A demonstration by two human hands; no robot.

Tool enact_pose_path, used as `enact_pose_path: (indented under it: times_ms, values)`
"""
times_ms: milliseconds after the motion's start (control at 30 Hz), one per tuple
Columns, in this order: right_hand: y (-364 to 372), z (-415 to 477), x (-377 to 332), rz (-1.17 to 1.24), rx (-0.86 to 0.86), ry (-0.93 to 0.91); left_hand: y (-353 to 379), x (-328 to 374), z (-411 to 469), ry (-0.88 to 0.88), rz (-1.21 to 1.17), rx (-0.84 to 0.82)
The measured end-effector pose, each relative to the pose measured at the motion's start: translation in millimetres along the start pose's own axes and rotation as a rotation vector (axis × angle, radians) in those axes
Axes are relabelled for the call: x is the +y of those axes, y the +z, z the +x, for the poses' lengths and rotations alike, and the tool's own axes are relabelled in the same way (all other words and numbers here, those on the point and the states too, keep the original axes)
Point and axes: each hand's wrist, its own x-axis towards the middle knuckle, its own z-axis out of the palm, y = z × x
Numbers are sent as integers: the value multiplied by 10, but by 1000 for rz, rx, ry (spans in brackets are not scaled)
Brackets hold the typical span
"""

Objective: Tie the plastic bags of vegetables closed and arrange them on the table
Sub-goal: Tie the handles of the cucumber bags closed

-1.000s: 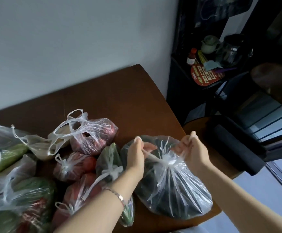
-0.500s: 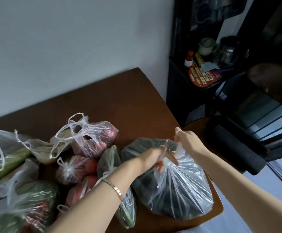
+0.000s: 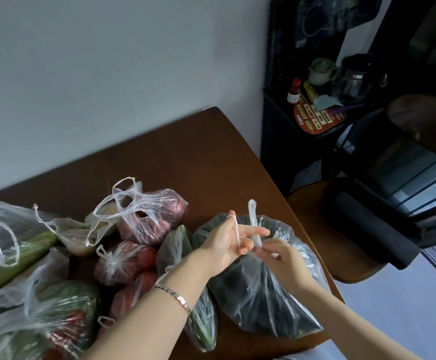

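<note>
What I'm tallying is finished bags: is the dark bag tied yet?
Not finished: the dark bag's handles are apart, one looped over the left hand, one upright by the right hand.

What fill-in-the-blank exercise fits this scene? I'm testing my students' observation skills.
1. The left hand has a ____ on its wrist.
2. The right hand pinches a ____ of the bag of dark vegetables.
3. The small bottle on the dark shelf unit has a ____ cap.

Missing words: bracelet; handle; red.
</note>
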Motion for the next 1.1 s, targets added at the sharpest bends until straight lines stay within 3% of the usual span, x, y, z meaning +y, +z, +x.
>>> enact_pose_path:
  times_ms: [100,167,233,433,567,667,767,867,1100]
  values:
    - [80,31,-25,262,128,129,90,25,-31,67,63,103]
    - [113,79,-59,514,197,321,126,42,-71,234,354,279]
    - [132,134,-94,516,213,391,117,46,-103,407,601,408]
    - [181,65,-203,43,13,51,235,148,-85,295,512,179]
    - [161,29,-212,68,-45,-56,317,217,2,242,558,70]
    - [160,37,-202,216,-10,58,247,229,47,223,626,88]
    - [122,58,-181,372,-10,152,113,137,53,180,1055,121]
    - [97,66,-146,390,-3,177,31,-69,44,182,1268,86]
    - [98,72,-71,460,213,301,-56,-239,86,382,1099,214]
